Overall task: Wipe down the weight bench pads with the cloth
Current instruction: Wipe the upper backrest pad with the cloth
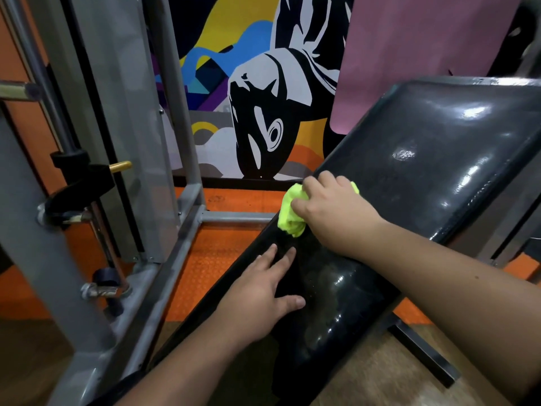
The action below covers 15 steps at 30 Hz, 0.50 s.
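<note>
Gripping the cloth, right hand presses seat pad (glossy black).

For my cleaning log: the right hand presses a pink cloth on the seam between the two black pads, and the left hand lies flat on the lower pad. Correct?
Not quite: the head view shows the cloth is yellow-green. The rest holds: right hand on it, left hand flat on the lower pad.

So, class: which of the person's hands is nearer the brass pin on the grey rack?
Left. The left hand lies flat on the seat pad, closer to the brass pin; the right hand grips the cloth farther right.
</note>
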### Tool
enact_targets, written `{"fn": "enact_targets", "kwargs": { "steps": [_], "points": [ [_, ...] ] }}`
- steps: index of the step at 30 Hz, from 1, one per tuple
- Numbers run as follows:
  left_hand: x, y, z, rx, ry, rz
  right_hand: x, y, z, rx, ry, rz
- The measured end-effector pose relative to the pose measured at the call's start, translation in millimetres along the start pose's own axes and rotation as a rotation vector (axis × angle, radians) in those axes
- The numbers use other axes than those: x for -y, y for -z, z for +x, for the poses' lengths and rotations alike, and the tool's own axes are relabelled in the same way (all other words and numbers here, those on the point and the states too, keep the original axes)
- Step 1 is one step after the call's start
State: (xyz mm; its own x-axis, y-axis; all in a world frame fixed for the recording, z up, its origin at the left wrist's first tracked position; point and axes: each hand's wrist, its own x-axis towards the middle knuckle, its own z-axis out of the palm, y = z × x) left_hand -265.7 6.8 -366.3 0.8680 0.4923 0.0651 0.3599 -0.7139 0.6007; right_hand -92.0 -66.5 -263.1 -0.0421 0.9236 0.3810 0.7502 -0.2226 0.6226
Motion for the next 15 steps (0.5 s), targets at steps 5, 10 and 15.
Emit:
{"fn": "enact_targets", "kwargs": {
  "steps": [5, 10, 15],
  "points": [
    [-2.4, -1.0, -2.7, 0.0, -0.001, -0.004, -7.0, -3.3, 1.6, 0.011, -0.016, 0.023],
    [-0.9, -1.4, -2.4, -0.002, 0.007, 0.004, 0.5, -8.9, 6.3, 0.037, 0.066, 0.005],
    [0.0, -1.0, -1.5, -0.008, -0.004, -0.005, -5.6, -6.3, 16.7, 0.035, -0.025, 0.011]
  ]
}}
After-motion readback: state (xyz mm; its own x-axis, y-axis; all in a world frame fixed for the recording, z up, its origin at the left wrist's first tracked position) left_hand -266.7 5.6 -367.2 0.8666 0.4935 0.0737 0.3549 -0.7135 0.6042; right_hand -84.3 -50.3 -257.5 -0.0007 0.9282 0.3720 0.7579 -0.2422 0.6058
